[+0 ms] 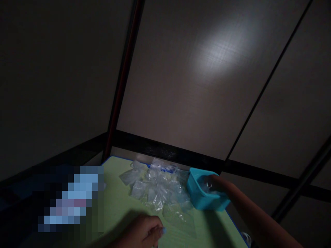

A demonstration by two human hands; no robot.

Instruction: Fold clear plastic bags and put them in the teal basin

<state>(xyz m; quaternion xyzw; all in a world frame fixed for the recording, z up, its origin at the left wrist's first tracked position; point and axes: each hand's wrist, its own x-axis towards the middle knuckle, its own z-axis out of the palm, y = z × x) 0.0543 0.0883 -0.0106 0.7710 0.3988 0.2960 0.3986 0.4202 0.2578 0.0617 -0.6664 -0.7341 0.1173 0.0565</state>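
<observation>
My left hand [148, 230] is closed low over the green table, thumb and fingers pressed together. A small pale-blue bit shows at its fingertips, too small to name. Just beyond it, several clear plastic bags [157, 186] lie crumpled in an overlapping heap. To the right of the heap stands a turquoise plastic basket [207, 201] near the table's right edge. My right hand [213, 182] reaches down into this basket, where something clear and shiny shows. The basket and shadow hide its fingers.
The light-green table [121, 203] has a blue edge. Behind it rises a panelled wall [178, 93] with dark strips and a bright glare spot. A pixelated light-blue patch [77, 196] covers the left side. Something whitish [246, 237] shows beyond the right edge.
</observation>
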